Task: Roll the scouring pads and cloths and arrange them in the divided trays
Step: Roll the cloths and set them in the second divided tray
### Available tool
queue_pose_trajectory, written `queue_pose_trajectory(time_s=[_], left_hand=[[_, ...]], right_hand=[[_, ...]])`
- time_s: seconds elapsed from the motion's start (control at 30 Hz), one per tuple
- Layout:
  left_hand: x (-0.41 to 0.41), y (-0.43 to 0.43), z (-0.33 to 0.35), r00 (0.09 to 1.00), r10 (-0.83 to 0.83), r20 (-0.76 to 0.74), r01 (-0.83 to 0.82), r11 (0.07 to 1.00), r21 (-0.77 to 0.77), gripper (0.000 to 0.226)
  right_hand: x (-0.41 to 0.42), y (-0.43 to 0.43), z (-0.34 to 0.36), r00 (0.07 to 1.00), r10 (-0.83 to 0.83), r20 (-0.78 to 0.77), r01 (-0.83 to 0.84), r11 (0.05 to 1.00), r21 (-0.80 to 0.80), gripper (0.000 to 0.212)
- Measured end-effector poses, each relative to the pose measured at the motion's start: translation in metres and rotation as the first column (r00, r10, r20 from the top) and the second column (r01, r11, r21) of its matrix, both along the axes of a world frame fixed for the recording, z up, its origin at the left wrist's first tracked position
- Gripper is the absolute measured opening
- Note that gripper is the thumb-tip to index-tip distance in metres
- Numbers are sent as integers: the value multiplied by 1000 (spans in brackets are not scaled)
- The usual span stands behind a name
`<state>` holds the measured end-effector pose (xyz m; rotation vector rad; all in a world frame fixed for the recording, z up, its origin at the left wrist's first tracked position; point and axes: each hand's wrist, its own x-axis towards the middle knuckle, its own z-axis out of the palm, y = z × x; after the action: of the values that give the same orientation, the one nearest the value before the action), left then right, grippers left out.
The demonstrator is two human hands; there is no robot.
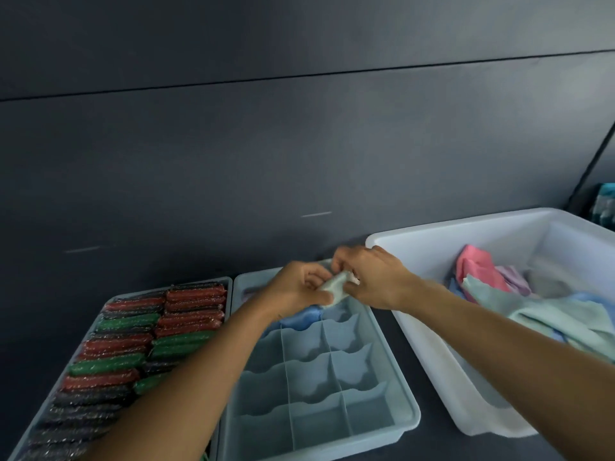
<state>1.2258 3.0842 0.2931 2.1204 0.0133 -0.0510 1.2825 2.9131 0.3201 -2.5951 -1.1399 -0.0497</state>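
Nearest the camera, two bare forearms reach forward over a dark table (429, 327). The landmark here is the middle tray (404, 399), a pale blue-grey box split by wavy dividers into a grid of compartments. Its near rows are bare plastic. Further back in the tray, below the hands, a blue roll (307, 316) lies in a compartment, and a pale purple piece shows at the tray's far left corner, too hidden to say more.

Left of the tray, touching it side by side, sits a second tray (229, 281) packed with rolled scouring pads (133, 344) in red, green and black, lying in two columns; the left forearm covers its near right part.

Right of the tray, a little apart, stands a white bin (432, 347) holding loose cloths (519, 294): pink, lilac, grey, blue and pale green, with the green one spilling toward the near rim under the right forearm.

Over the tray's far end, both hands meet on a small pale green cloth (336, 286). The left hand (296, 291) has its thumb and fingers closed on the near end of the cloth; the right hand (372, 277) pinches the far end with curled fingers. The cloth is bunched between them, above the far compartments and not yet in one.

Behind everything rises a dark grey wall (299, 144).
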Motion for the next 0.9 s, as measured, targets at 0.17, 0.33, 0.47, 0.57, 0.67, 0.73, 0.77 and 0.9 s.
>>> queue_pose_trajectory(time_s=[0.17, 0.33, 0.47, 0.57, 0.67, 0.73, 0.77, 0.9], left_hand=[[14, -4, -23, 999, 20, 47, -28, 980, 197, 19], [17, -11, -25, 999, 5, 47, -31, 820, 572, 17], [21, -21, -19, 998, -55, 35, 5, 603, 798, 21], [28, -33, -16, 998, -61, -28, 54, 478, 877, 21], [29, -39, -15, 998, -50, -49, 66, 431, 900, 19], [28, -37, -16, 998, -51, -41, 59, 450, 891, 19], [27, -35, -17, 998, -52, -41, 61, 476, 877, 19], [20, -31, -13, 999, -4, -47, 40, 590, 807, 16]], right_hand=[[10, 10, -12, 993, 7, 115, 13, 985, -174, 23], [13, 16, -15, 985, 67, 161, -9, 941, -338, 22], [17, 8, -7, 998, 23, 59, -21, 999, -45, 15], [23, -9, 6, 997, -59, 46, 44, 960, 277, 15], [33, -34, 19, 992, -115, -60, 129, 907, 402, 8], [41, -50, 21, 978, -122, -170, 186, 881, 435, 5], [45, -59, 18, 963, -133, -236, 228, 870, 438, 6], [56, -99, 2, 903, -261, -341, 350, 908, 231, 11]])
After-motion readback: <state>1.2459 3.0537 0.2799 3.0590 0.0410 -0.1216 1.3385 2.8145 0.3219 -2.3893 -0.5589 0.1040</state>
